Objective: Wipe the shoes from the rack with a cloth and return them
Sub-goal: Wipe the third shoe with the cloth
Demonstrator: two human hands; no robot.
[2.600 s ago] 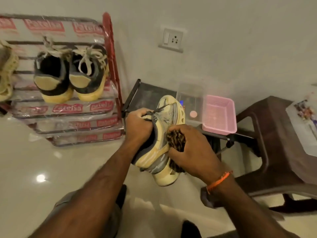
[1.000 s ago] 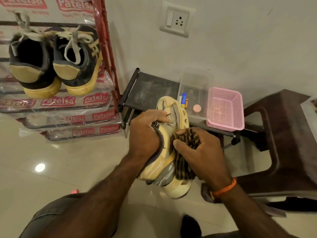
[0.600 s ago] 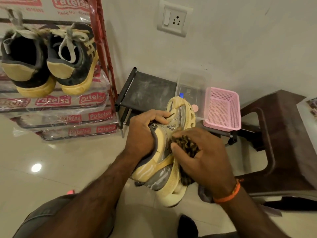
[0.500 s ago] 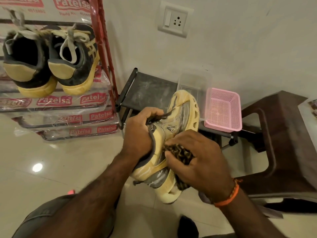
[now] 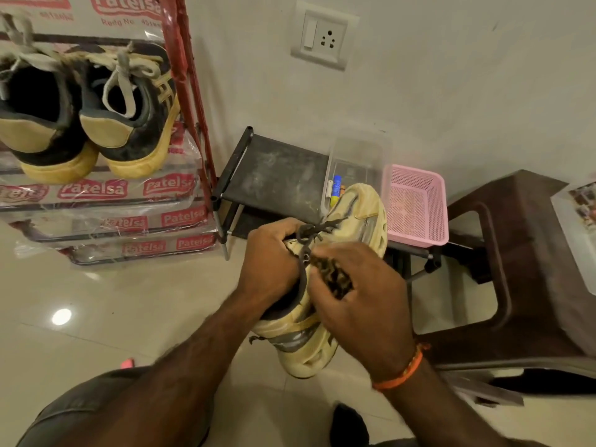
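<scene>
Held in the air above the tiled floor, the light, flexible cream-and-grey sneaker (image 5: 325, 285) is best taken by its stiffer collar, where the left hand (image 5: 269, 262) clamps it while the right hand (image 5: 358, 301) bunches a soft dark patterned cloth (image 5: 333, 274) against its side.

The left hand (image 5: 269, 262) grips a cream-and-grey sneaker (image 5: 325, 285) at its collar, toe pointing away. The right hand (image 5: 361, 304) presses a brown patterned cloth (image 5: 333, 275) against the sneaker's side. Two black-and-yellow sneakers (image 5: 87, 124) sit on the red shoe rack (image 5: 190, 91); a pink basket (image 5: 416, 204) stands beyond.
</scene>
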